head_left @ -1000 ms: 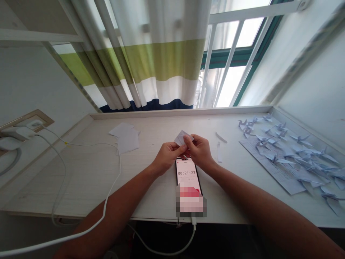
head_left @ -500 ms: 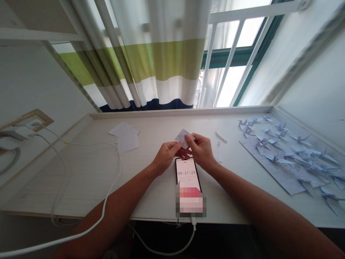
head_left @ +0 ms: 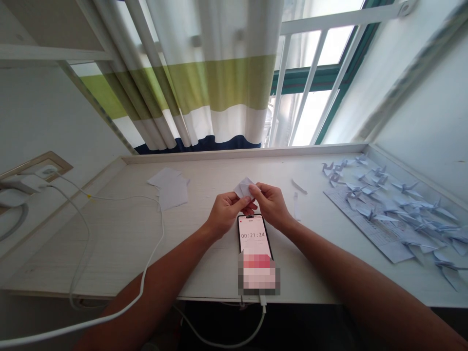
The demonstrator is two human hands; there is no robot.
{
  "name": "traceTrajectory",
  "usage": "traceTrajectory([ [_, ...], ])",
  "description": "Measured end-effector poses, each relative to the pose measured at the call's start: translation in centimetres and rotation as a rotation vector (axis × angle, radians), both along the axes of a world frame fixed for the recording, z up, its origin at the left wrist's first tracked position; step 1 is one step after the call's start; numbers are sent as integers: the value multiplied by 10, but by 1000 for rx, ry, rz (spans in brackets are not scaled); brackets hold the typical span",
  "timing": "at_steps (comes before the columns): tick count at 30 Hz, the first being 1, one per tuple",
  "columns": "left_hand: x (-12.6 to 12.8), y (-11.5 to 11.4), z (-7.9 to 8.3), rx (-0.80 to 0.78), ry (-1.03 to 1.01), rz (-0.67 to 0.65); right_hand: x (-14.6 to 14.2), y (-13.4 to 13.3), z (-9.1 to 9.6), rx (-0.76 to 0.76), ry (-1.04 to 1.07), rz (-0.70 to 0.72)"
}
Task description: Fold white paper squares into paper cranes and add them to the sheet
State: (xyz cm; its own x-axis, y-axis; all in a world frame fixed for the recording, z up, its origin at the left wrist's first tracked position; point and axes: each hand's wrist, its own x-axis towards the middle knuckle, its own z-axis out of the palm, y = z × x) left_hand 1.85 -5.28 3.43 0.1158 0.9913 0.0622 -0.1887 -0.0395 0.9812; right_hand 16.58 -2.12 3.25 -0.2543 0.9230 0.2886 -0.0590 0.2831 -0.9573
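The left hand (head_left: pixel 224 213) and the right hand (head_left: pixel 269 201) both are closed in a pinch on one small folded paper (head_left: pixel 242 188), which is held between them above the bench (head_left: pixel 120 234). This paper should be very light and not slippery, rather stiff where its layers lie together, but easy to crease wrongly or tear. I judge that the best hold is at its opposite side edges, with thumb and fingertips, pressing softly.

Just below the hands lies one phone (head_left: pixel 252 243). To the right of them there are two paper strips (head_left: pixel 300 186), apart from each other. On the left, a few paper sheets (head_left: pixel 173 191) overlap; their number I cannot tell. Farther right are more than ten paper cranes (head_left: pixel 373 215), too crowded for an exact count, some on a printed sheet (head_left: pixel 365 229).
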Motion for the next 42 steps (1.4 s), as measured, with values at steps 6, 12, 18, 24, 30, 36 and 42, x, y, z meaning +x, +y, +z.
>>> traceTrajectory([
  [6, -3, -1, 4, 9, 0, 1, 5, 2, -7, 71, -70, 39],
  [12, -1, 0, 3, 17, -4, -16, 0, -2, -8, 108, -97, -63],
  [18, -2, 0, 2, 8, 47, -9, -1, -1, -3, 89, -34, -85],
  [24, -6, 1, 4, 68, 96, -1, 2, -1, 0, 125, -10, -47],
  [30, -9, 7, 2, 161, 34, 167, 1, 0, -4, 187, -64, -55],
  [36, -9, 8, -2, 165, 17, 169, -1, -1, -4, 212, -71, -101],
  [42, -11, 7, -2, 128, -21, 134, -1, -3, -3, 239, -122, -118],
])
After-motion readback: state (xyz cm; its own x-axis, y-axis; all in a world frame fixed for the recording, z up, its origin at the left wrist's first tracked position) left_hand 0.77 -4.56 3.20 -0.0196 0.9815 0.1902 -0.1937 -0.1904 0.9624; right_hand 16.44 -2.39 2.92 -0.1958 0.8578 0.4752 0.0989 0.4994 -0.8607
